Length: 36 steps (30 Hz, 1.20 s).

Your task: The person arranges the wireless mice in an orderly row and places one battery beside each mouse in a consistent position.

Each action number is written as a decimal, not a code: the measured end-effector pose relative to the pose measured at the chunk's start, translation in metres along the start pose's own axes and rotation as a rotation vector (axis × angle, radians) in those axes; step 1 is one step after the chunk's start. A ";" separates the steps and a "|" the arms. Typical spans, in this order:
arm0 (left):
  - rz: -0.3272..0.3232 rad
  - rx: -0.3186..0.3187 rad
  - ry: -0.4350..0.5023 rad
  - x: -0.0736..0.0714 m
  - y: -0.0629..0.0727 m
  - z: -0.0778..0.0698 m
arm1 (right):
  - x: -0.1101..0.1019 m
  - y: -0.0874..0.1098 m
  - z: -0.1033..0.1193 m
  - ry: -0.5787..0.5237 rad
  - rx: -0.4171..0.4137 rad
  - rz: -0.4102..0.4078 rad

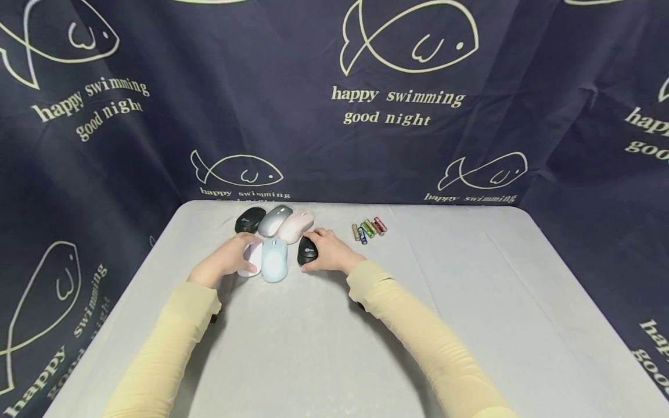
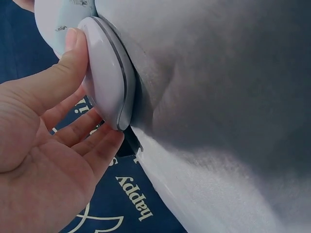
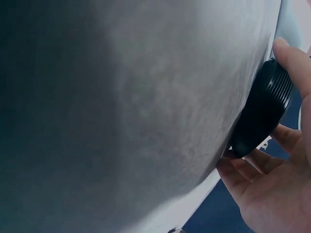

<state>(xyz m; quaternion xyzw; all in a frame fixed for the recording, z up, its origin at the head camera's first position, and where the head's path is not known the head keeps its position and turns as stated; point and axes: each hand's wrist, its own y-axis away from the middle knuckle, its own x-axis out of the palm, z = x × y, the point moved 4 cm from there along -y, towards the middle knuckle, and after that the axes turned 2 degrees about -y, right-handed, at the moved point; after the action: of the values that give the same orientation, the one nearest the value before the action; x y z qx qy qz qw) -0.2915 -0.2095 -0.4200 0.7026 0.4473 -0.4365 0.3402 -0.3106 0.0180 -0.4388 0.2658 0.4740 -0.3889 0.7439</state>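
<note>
My left hand (image 1: 233, 255) pinches a glossy lilac-white oval plastic mouse (image 2: 104, 73) between thumb and fingers; my right hand (image 1: 329, 252) likewise grips a black, rib-sided plastic mouse (image 3: 260, 111). Both seem light, stiff; flanks should hold best, though shadow obscures the black one's.

Black mouse (image 1: 307, 251), another black mouse (image 1: 250, 219), grey mouse (image 1: 275, 221), pink mouse (image 1: 295, 227), pale blue mouse (image 1: 274, 260) noted. White mouse (image 1: 253, 259) edged by dark line. Batteries (image 1: 369, 227) coloured red, green, blue. Tabletop (image 1: 292, 348) pale grey; sleeves (image 1: 167, 342) light yellow. Navy curtain (image 1: 292, 87) printed with cream fish, lettering.
</note>
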 end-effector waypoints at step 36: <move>0.042 -0.052 -0.005 -0.001 -0.001 -0.003 | -0.011 0.032 0.017 0.015 -0.052 -0.016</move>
<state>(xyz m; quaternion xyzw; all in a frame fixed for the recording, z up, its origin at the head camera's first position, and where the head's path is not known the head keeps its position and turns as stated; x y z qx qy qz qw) -0.2922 -0.2066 -0.4180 0.7017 0.4427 -0.4192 0.3686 -0.2779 0.0260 -0.4213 0.2455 0.4916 -0.3802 0.7439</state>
